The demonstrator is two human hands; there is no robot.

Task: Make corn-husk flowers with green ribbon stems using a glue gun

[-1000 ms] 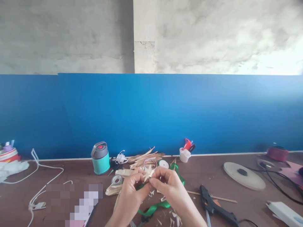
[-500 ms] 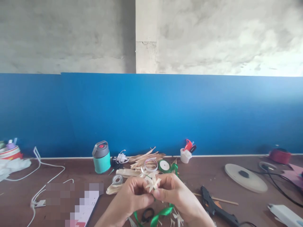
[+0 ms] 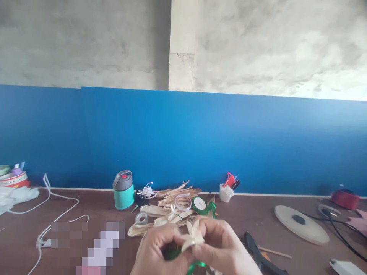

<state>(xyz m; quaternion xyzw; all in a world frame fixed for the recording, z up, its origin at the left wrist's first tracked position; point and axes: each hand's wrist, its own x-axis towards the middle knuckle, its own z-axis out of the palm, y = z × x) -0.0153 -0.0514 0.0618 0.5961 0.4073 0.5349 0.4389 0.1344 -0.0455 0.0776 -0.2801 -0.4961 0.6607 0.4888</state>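
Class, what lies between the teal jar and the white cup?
Head view: a white cable, husk strips, a clear tape ring, a green ribbon spool.

Two hands (image 3: 155, 249) (image 3: 226, 247), one flower (image 3: 193, 237)

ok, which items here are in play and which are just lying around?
In hand: left hand, right hand, husk flower, green ribbon.
Lying about: teal flask, glue gun, pen cup, round disc, white cable, tape roll.

No text, label or number can be read on anything here
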